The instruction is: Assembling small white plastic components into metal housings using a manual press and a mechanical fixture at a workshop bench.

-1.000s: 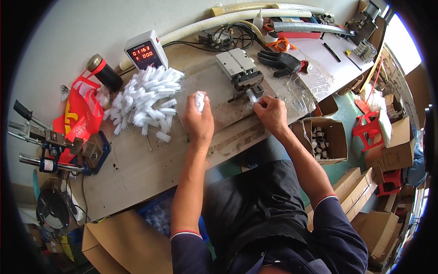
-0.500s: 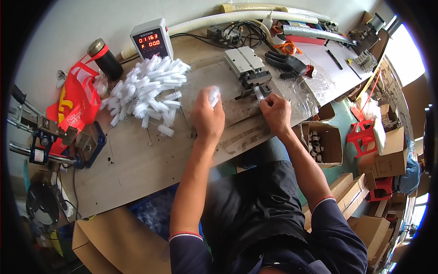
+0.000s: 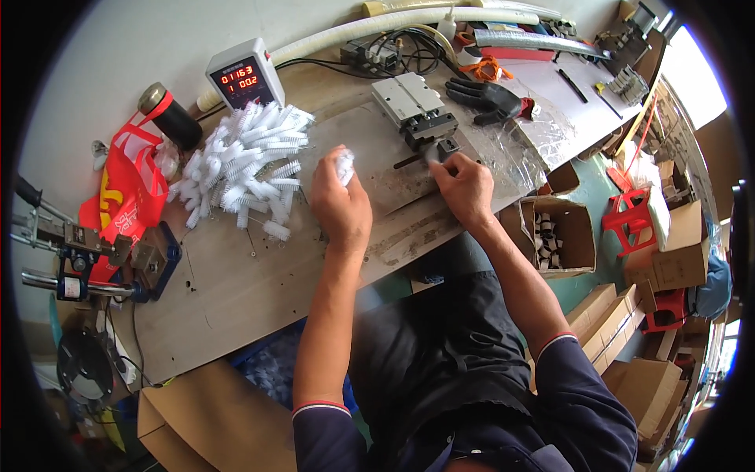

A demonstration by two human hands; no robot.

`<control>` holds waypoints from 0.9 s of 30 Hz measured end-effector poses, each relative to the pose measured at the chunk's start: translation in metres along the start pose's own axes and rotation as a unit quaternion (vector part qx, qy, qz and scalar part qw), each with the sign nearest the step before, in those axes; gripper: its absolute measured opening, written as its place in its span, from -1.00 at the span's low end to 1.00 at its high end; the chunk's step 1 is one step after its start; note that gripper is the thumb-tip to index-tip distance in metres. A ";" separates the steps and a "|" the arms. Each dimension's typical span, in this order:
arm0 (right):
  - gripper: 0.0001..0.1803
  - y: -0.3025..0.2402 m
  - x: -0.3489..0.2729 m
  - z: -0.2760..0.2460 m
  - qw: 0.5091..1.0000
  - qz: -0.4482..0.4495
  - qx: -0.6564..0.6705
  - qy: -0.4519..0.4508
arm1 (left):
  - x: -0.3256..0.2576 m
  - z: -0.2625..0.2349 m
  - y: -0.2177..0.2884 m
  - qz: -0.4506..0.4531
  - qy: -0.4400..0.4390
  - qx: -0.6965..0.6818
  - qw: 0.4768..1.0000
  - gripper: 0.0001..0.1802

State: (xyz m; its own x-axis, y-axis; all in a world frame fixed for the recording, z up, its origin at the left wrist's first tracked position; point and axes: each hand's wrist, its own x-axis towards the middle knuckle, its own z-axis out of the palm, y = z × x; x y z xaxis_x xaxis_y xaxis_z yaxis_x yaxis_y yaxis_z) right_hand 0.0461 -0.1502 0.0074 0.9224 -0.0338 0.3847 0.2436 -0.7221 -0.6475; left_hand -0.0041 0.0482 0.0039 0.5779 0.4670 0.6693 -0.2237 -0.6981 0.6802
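Observation:
My left hand (image 3: 338,200) is closed around a small white bristle brush (image 3: 344,164) whose tip sticks out above my fingers. A pile of several white brushes (image 3: 244,173) lies to its left on the workbench (image 3: 236,283). My right hand (image 3: 465,185) pinches a small pale part at the jaw of a grey metal press fixture (image 3: 417,114), right at its dark front block. The part itself is mostly hidden by my fingertips.
A counter box with red digits (image 3: 244,82) stands at the back. A black glove (image 3: 487,98), hoses and cables lie behind the fixture. A red bag (image 3: 130,197) and a blue vise (image 3: 110,259) sit at the left. An open cardboard box of small parts (image 3: 554,236) stands at the right.
My right hand has stayed at the fixture's jaw while the left hand with the brush drew in beside it. The head camera shifted, so the bench appears lower in view.

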 end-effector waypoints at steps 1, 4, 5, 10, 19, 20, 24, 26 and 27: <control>-0.73 -0.005 0.001 0.000 1.000 0.004 -0.001 0.001 | 0.001 0.000 -0.001 0.022 0.016 0.004 1.000 -0.70; -0.69 -0.002 0.002 -0.001 0.999 0.030 0.022 -0.001 | -0.003 0.000 -0.003 0.012 -0.022 0.008 1.000 -0.69; -0.69 -0.001 0.002 -0.002 0.999 0.039 0.038 -0.004 | -0.004 0.000 -0.003 -0.010 -0.048 0.014 0.999 -0.69; -0.69 0.008 0.000 -0.003 0.996 0.044 0.072 -0.005 | -0.010 0.004 0.006 -0.015 -0.113 0.021 0.993 -0.73; -0.68 0.011 -0.001 -0.005 0.993 0.055 0.106 0.004 | -0.011 0.026 0.031 0.025 -0.181 0.042 0.982 -0.77; -0.68 0.011 -0.001 -0.004 0.993 0.056 0.106 0.003 | -0.011 0.030 0.032 0.036 -0.197 0.054 0.978 -0.76; -0.67 0.010 -0.001 -0.005 0.992 0.052 0.118 0.012 | -0.011 0.040 0.033 0.055 -0.213 0.082 0.972 -0.75; -0.70 0.009 -0.001 -0.006 0.987 0.070 0.142 0.008 | -0.013 0.039 0.030 0.060 -0.209 0.093 0.972 -0.76; -0.70 0.011 -0.001 -0.007 0.987 0.071 0.144 0.011 | -0.015 0.037 0.029 0.053 -0.199 0.115 0.972 -0.77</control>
State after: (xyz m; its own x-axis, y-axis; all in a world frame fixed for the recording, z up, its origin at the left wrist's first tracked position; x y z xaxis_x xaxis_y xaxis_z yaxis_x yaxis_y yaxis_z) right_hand 0.0455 -0.1628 0.0042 0.9475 -0.1365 0.2890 0.1911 -0.4829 -0.8546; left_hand 0.0098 0.0003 0.0026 0.8293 0.1707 0.5321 -0.1442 -0.8546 0.4988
